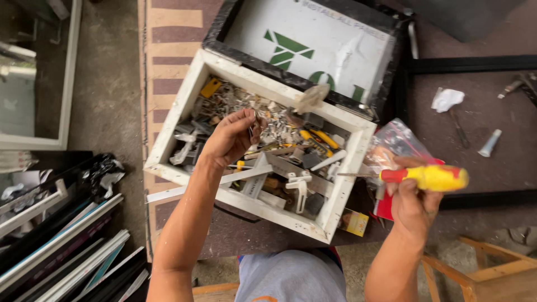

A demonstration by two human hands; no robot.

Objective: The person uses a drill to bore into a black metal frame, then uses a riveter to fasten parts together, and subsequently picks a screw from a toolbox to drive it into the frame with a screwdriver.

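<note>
Brown felt-like covering spans the tabletop (pixel 481 128), which carries a shallow white wooden parts box (pixel 184 95) filled with loose metal clips, screws and plastic fittings. Behind the box a black-framed white panel (pixel 313 39) with a green emblem lies flat. The left hand (pixel 230 140) is extended over the box interior, wrist bent downward, with its fingers (pixel 249 120) pinched together on a small piece of metal hardware (pixel 256 118) lifted just above the pile; its exact kind is too small to tell. The elevated position keeps this piece separate from the surrounding parts. The right hand (pixel 415 202) is held beside the right wall of the box, forearm rising from the lower frame edge, with its fingers wrapped around the yellow-and-red handled screwdriver (pixel 428 177). The shaft points left toward the box, roughly level, so the tip stays near the picked piece. A clear plastic bag (pixel 397 140) lies under and behind that hand. A small white tube (pixel 490 143) and crumpled white paper (pixel 446 99) rest well apart on the right. Stacked frame profiles (pixel 67 251) lie on the floor at the left.
</note>
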